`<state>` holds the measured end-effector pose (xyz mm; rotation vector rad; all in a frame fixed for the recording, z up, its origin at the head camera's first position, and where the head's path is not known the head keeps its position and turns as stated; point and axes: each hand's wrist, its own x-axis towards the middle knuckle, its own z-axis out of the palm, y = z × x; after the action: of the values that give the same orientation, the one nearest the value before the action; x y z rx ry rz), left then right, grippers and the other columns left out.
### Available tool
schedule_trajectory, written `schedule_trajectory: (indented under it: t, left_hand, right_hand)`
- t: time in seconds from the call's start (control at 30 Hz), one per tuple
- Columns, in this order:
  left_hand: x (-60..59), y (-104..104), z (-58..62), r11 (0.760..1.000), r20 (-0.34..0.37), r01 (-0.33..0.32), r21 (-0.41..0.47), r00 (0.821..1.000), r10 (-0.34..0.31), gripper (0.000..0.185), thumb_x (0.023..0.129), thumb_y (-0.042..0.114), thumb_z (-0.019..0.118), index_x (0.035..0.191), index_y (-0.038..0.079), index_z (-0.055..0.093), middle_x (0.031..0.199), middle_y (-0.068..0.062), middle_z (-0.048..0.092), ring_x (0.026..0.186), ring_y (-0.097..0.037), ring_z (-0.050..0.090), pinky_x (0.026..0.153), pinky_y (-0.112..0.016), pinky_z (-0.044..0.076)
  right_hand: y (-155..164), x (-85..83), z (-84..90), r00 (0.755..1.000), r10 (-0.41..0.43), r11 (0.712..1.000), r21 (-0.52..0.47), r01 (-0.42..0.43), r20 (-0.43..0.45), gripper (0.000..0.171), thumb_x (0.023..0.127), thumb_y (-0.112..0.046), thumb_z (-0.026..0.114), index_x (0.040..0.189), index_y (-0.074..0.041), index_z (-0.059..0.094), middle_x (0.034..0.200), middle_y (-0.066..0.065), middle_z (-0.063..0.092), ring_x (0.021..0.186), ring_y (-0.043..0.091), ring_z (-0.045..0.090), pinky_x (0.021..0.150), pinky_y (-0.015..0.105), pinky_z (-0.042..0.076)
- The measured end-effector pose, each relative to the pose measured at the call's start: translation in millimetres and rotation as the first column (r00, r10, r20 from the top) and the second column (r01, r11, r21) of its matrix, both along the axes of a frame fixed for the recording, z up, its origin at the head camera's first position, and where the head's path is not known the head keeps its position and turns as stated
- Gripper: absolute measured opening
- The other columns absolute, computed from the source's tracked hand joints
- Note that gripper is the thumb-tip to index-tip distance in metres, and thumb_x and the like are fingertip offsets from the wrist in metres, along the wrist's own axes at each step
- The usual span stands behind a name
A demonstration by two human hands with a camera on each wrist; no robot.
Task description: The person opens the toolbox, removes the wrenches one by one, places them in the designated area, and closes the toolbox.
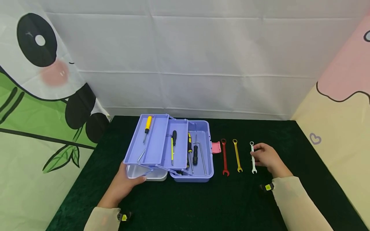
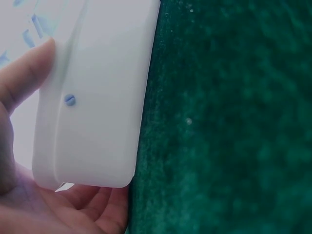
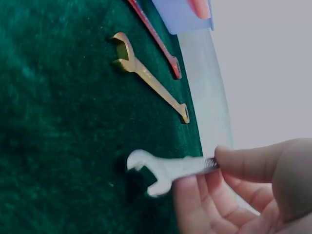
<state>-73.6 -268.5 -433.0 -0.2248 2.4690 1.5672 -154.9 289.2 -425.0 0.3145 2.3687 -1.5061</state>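
A lavender toolbox (image 1: pixel 190 179) lies spread open on the dark green cloth, its trays (image 1: pixel 157 141) fanned out to the left. My left hand (image 1: pixel 122 184) holds the left end of its white lid (image 1: pixel 156 175), thumb at the front edge; in the left wrist view the fingers curl behind the white lid (image 2: pixel 102 112). Right of the box, my right hand (image 1: pixel 269 157) pinches a silver combination wrench (image 1: pixel 253 160) between thumb and fingers. In the right wrist view the open jaw of the silver wrench (image 3: pixel 168 173) points left, slightly above the cloth.
A red wrench (image 1: pixel 224 157) and a yellow wrench (image 1: pixel 237 155) lie side by side between the pink latch (image 1: pixel 216 147) and my right hand. Inside the box are a yellow screwdriver (image 1: pixel 148 123), several other screwdrivers and hex keys. A white cloth wall (image 1: pixel 202 64) stands behind the table.
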Motion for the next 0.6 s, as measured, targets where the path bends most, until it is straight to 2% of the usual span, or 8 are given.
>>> schedule_trajectory:
  t: [0.2, 0.4, 0.6]
  left_hand:
    - [0.6, 0.0, -0.3, 1.000, -0.006, -0.001, 0.004, 1.000, 0.001, 0.126, 0.083, 0.040, 0.087, 0.166, 0.024, -0.007, 0.169, -0.019, 0.012, 0.147, -0.046, 0.026, 0.117, -0.070, 0.017]
    - [-1.2, 1.2, -2.1, 1.000, 0.004, 0.003, -0.005, 1.000, -0.003, 0.128, 0.082, 0.047, 0.087, 0.166, 0.026, -0.007, 0.169, -0.017, 0.013, 0.146, -0.044, 0.028, 0.117, -0.071, 0.017]
    - [-0.5, -0.8, -1.4, 1.000, 0.009, -0.003, -0.011, 1.000, 0.003, 0.128, 0.082, 0.047, 0.087, 0.166, 0.026, -0.008, 0.169, -0.018, 0.012, 0.146, -0.045, 0.027, 0.116, -0.071, 0.016]
  right_hand:
    - [-3.6, -6.7, -2.7, 0.999, -0.019, 0.993, 0.114, 0.014, 0.036, 0.028, 0.104, -0.009, 0.057, 0.128, 0.005, 0.051, 0.109, 0.020, 0.058, 0.088, 0.027, 0.059, 0.072, 0.037, 0.060]
    - [-5.8, -13.8, -2.0, 0.998, -0.024, 0.976, 0.219, 0.012, 0.053, 0.026, 0.102, -0.006, 0.059, 0.125, 0.006, 0.055, 0.113, 0.023, 0.058, 0.086, 0.026, 0.062, 0.069, 0.035, 0.060]
    - [-10.6, -25.5, -3.8, 0.997, -0.014, 0.965, 0.264, -0.007, 0.078, 0.021, 0.100, -0.005, 0.061, 0.119, 0.005, 0.058, 0.108, 0.022, 0.060, 0.082, 0.026, 0.065, 0.067, 0.035, 0.060]
